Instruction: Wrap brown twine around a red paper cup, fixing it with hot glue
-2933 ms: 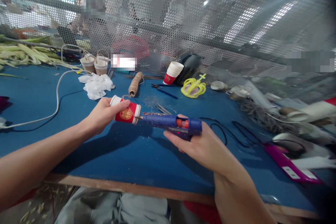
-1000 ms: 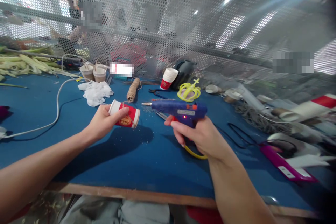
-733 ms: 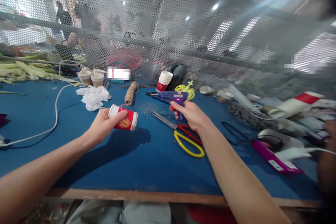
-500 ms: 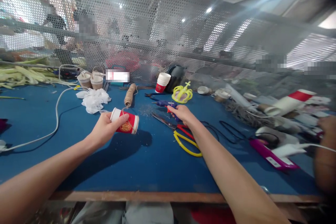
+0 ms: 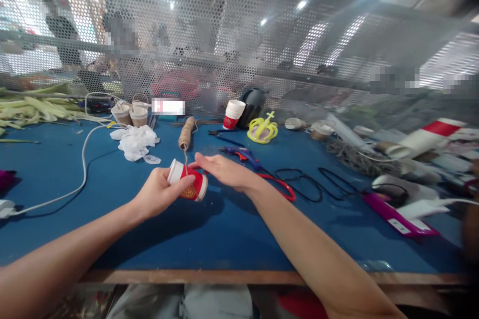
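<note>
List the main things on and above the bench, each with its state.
Red cup, tilted, held in the left hand
Twine roll, lying down, strand running to the cup
Glue gun, lying down, unheld
Scissors, partly hidden, open or shut unclear
Cup stack, nested
Yellow crown, standing
White bundle, crumpled

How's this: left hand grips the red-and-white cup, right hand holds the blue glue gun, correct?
Not quite: the blue glue gun lies on the table, not in the right hand, per the head view. The left hand does grip the red-and-white cup.
</note>
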`<state>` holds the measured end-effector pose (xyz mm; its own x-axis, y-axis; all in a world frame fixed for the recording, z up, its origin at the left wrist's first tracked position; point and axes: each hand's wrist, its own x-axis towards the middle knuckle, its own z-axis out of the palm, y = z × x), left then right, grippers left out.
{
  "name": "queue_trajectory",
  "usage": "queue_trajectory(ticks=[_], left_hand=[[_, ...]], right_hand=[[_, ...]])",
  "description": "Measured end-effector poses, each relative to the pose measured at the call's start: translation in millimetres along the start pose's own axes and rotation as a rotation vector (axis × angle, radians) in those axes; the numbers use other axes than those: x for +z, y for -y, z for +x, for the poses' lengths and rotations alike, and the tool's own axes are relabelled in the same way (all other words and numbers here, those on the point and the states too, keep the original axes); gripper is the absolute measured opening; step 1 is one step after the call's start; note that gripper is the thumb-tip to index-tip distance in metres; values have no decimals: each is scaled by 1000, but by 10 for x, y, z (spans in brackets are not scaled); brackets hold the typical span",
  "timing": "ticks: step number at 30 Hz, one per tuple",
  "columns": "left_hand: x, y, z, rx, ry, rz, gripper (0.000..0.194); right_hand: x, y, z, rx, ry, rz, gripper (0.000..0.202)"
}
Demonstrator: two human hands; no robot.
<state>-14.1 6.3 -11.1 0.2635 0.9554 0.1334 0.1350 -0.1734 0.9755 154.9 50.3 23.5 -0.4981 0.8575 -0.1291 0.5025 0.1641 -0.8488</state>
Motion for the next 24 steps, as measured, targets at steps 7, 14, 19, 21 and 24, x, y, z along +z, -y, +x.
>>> queue_trajectory(ticks=[7, 14, 19, 21, 24], left_hand=[[-5, 11, 4, -6, 6, 50, 28], [-13, -41, 67, -287, 39, -374, 27], [-11, -52, 54, -364, 34, -433, 24], [-9, -60, 48, -375, 32, -436, 22], [-7, -75, 44, -387, 31, -450, 20]], right_hand=[[234, 106, 2, -75, -184, 549, 13], [42, 128, -149, -186, -293, 580, 10], [-14, 64, -151, -196, -239, 624, 12], [-43, 48, -163, -189, -165, 636, 11], [-82, 42, -189, -173, -66, 602, 10]])
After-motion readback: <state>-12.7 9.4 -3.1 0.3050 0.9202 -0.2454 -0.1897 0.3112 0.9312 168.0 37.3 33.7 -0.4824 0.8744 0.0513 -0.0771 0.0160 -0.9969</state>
